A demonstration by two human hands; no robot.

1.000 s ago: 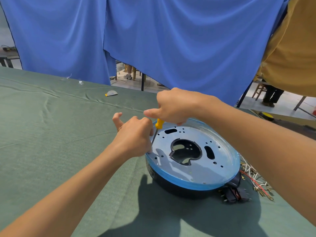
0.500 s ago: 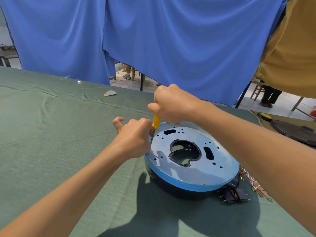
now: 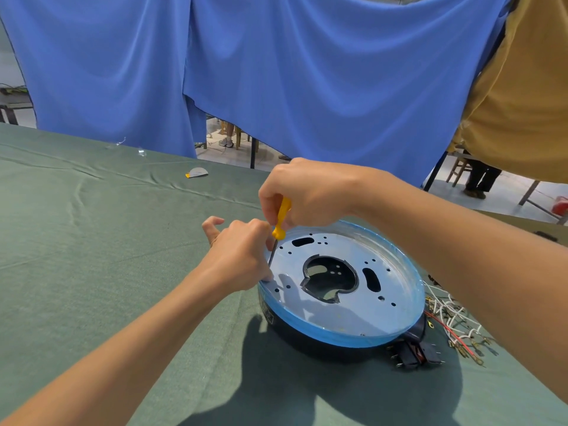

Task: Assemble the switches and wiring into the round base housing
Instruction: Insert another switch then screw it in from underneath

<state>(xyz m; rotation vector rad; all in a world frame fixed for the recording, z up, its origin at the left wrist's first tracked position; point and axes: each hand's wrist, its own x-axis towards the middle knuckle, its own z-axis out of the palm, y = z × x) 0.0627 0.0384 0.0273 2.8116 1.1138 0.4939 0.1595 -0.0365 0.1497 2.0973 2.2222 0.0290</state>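
The round base housing (image 3: 341,329) lies on the green cloth, black below with a blue rim and a perforated metal plate on top. My right hand (image 3: 307,195) grips a yellow-handled screwdriver (image 3: 281,221) held upright, its shaft reaching down to the plate's left edge. My left hand (image 3: 239,256) rests at that edge with its fingers curled round the shaft near the tip, thumb stretched out. The tip itself is hidden behind my left hand. Black rocker switches (image 3: 413,355) lie against the housing's near right side. A bundle of white and red wires (image 3: 451,321) with terminals lies to the right.
The table is covered with green cloth (image 3: 92,241). A small grey and yellow scrap (image 3: 196,173) lies near the far edge. Blue curtains (image 3: 276,72) hang behind the table. A person in a mustard-yellow top (image 3: 522,103) stands at the far right.
My right hand has lifted slightly, showing more of the yellow handle. My left hand stays at the plate's left edge. The housing has not moved.
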